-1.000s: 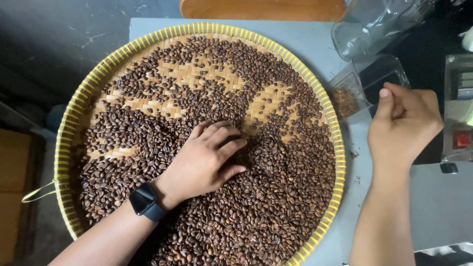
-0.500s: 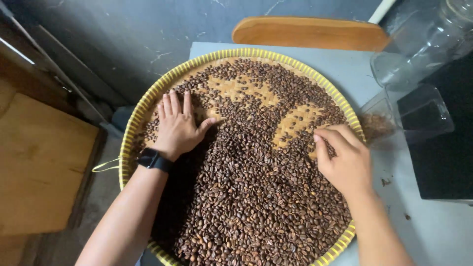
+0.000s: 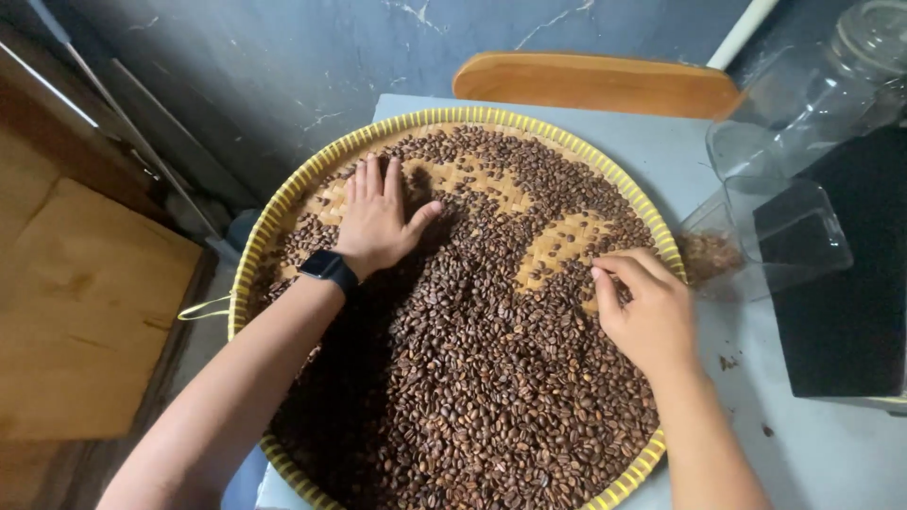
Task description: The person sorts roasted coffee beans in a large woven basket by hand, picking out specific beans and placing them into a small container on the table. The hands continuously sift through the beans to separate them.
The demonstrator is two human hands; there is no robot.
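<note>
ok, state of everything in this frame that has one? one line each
left hand: flat, fingers spread, palm down on the beans
right hand: fingertips pinched together over the beans at the tray's right edge
coffee beans: spread across the tray, bare patches near the top
woven tray: flat on the table
clear plastic container: tipped on its side, some beans inside

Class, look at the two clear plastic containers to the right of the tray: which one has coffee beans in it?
The lower clear container, tipped toward the woven tray, holds a few beans near its mouth; the upper clear jar appears empty.
</note>
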